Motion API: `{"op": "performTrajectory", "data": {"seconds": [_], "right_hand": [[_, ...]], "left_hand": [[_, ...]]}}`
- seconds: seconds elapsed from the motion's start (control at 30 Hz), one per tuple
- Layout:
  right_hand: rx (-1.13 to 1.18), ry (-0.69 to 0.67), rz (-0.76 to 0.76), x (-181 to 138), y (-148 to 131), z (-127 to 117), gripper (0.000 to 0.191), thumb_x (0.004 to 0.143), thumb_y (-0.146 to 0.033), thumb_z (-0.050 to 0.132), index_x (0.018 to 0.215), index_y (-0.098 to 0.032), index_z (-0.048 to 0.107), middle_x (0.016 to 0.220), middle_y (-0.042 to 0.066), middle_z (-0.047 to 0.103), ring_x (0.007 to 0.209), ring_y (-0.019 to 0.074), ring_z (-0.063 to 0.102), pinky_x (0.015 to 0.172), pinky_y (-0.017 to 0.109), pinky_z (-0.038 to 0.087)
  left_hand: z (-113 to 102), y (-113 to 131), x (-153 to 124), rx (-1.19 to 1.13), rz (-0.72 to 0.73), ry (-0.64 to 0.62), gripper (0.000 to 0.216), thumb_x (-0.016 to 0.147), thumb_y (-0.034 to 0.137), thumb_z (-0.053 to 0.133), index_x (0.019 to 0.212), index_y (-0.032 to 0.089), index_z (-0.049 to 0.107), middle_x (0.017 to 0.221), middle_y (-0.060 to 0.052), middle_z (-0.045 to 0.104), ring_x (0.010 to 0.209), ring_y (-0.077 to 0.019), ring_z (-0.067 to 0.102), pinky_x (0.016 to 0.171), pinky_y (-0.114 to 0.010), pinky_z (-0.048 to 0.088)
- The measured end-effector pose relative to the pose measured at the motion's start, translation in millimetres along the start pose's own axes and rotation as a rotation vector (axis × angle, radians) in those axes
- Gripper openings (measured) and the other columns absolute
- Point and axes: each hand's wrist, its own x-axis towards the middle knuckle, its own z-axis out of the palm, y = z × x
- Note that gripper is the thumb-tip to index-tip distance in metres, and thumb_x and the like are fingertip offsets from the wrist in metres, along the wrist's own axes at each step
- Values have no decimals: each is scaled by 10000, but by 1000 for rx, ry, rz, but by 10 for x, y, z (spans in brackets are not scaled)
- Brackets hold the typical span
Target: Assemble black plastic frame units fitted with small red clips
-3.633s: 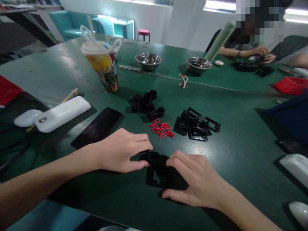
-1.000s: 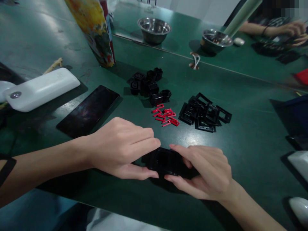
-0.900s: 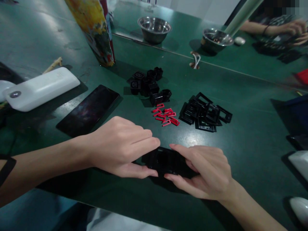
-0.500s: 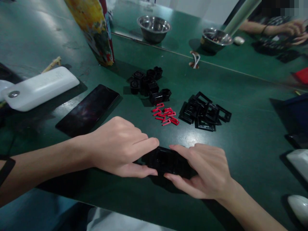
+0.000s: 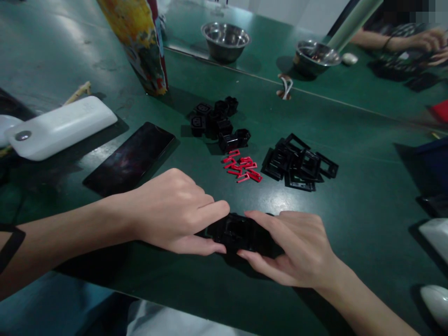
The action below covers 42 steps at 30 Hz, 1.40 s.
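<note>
Black plastic frame (image 5: pixel 241 240), near the red clips (image 5: pixel 256 176) on the green tabletop (image 5: pixel 364 205): left hand (image 5: pixel 180 212) and right hand (image 5: pixel 297 245) pinch its ends between thumb and forefinger; even, matched pressure should keep it square.

Dark green tabletop (image 5: pixel 371 200). Frame centre: heaped black socket-like blocks (image 5: pixel 221 127), loose red pieces (image 5: pixel 246 160) just below, black frames (image 5: pixel 289 163) piled to their right. Left: dark phone (image 5: pixel 131 158), long white device (image 5: pixel 66 127). Top: steel bowl (image 5: pixel 227 53), printed cup (image 5: pixel 145 56).
</note>
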Motion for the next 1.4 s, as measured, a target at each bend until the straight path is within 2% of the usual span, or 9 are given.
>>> {"op": "performTrajectory", "data": {"seconds": [0.43,1.4], "right_hand": [[-2,-16,-1,-17,-3,9,413,1017,-416,704,1193,-44,666,634,-13,628,466,131,502,488,310,359],[-3,-52,7,14,-1,-10,394,1027,-434,683,1162,-64,692,618,-22,613,457,133,494,488,313,345]], "left_hand": [[13,-12,1,69,48,20,402,1075,547,553,989,172,666,687,13,693,544,-191,630,512,-356,256],[1,-19,5,83,60,7,376,1062,524,581,979,172,684,683,20,686,556,-189,647,510,-361,291]]}}
